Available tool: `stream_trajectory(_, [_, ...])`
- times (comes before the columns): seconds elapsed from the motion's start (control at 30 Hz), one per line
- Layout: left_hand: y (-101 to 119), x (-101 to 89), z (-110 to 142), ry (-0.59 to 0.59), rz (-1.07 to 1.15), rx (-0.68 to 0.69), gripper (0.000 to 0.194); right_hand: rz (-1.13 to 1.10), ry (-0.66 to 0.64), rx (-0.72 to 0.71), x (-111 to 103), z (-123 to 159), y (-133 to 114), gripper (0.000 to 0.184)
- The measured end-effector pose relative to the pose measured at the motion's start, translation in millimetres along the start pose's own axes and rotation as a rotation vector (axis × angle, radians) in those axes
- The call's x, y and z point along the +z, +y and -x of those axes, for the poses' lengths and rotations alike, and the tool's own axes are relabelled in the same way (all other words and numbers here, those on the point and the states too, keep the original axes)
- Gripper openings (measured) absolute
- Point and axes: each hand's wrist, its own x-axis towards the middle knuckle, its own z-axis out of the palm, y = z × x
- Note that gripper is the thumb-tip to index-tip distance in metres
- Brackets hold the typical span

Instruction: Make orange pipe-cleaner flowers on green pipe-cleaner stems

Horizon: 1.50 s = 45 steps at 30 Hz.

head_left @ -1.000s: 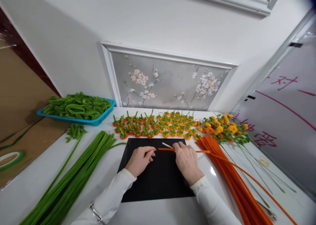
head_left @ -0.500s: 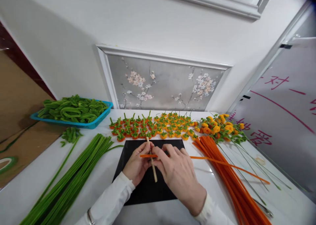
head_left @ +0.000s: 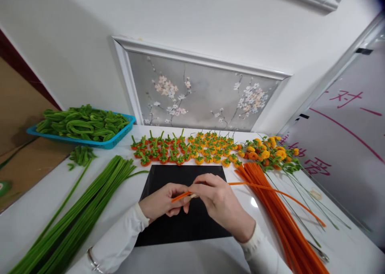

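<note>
My left hand (head_left: 166,201) is closed, with a thin pale wooden stick (head_left: 193,195) between its fingers; only a short bit of the stick shows. An orange pipe cleaner (head_left: 276,189) crosses the stick. Its short end pokes out over my left fingers, and its long end trails off to the right. My right hand (head_left: 221,203) pinches this pipe cleaner close to the stick, with the fingertips of both hands nearly touching. Both hands are above a black mat (head_left: 183,234). Whether the pipe cleaner is wound round the stick is hidden by the fingers.
Green pipe cleaners (head_left: 81,210) lie at left, orange ones (head_left: 270,210) at right. Behind the mat stand rows of small orange and yellow pieces with green tops (head_left: 180,159). A blue basket (head_left: 112,143) holds green loops. Yellow-orange flowers (head_left: 264,153) lie at back right.
The wooden stick, upright across the fingers before, has turned and is now mostly hidden. My left hand has shifted slightly left and lower, and the short orange end now slants downward. The view has tilted a little.
</note>
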Motion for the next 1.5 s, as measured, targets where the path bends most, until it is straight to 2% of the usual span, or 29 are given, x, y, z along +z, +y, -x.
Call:
stream_trajectory(0.13, [1.6, 2.1, 2.5, -0.037, 0.045, -0.064, 0.032, -0.083, -0.068, -0.020, 5.1, 5.7, 6.4, 0.032])
stream_trajectory(0.3, [-1.9, -0.5, 3.2, -0.054, 0.155, -0.073, 0.037, -0.103, -0.069, 0.028, 6.7, 10.4, 15.9, 0.032])
stream_trajectory(0.43, [-6.5, -9.7, 1.2, -0.048, -0.110, -0.140, 0.039, -0.125, -0.140, 0.069, 3.1, 11.3, 17.4, 0.031])
stream_trajectory(0.53, [-8.2, -13.0, -0.7, -0.056, -0.353, -0.089, 0.035, -0.204, -0.242, 0.094, -2.9, 10.0, 16.5, 0.030])
stream_trajectory(0.6, [-7.9, -11.3, -1.9, -0.105, -0.420, -0.025, 0.034, -0.274, -0.273, 0.113, -6.7, 8.6, 17.5, 0.029])
stream_trajectory(0.67, [-6.4, -7.4, -3.2, -0.179, -0.364, 0.019, 0.036, -0.368, -0.269, 0.139, -9.1, 7.2, 20.5, 0.026])
stream_trajectory(0.77, [-3.4, -1.3, -5.1, -0.312, -0.112, -0.017, 0.052, -0.531, -0.225, 0.169, -8.3, 6.0, 27.5, 0.019])
stream_trajectory(0.87, [-3.3, 0.8, -6.4, -0.367, 0.089, -0.010, 0.067, -0.622, -0.156, 0.188, -2.0, 6.1, 32.3, 0.018])
stream_trajectory(0.97, [-6.7, -1.3, -6.4, -0.378, 0.194, 0.020, 0.055, -0.607, -0.106, 0.169, 7.3, 6.8, 32.1, 0.018])
stream_trajectory(1.1, [-10.2, -5.5, -4.0, -0.322, 0.261, 0.027, 0.040, -0.464, -0.055, 0.134, 16.7, 7.2, 27.3, 0.022])
stream_trajectory(1.27, [-10.3, -6.5, -5.0, -0.213, 0.197, 0.027, 0.033, -0.381, -0.020, 0.124, 19.6, 5.7, 23.4, 0.024])
stream_trajectory(1.4, [-10.8, -4.3, -15.4, -0.019, 0.101, 0.047, 0.032, -0.365, 0.014, 0.113, 23.2, 4.2, 25.8, 0.021])
stream_trajectory(1.5, [-11.1, -2.9, -23.6, 0.120, 0.057, 0.098, 0.033, -0.321, 0.054, 0.161, 27.5, 2.4, 29.1, 0.020])
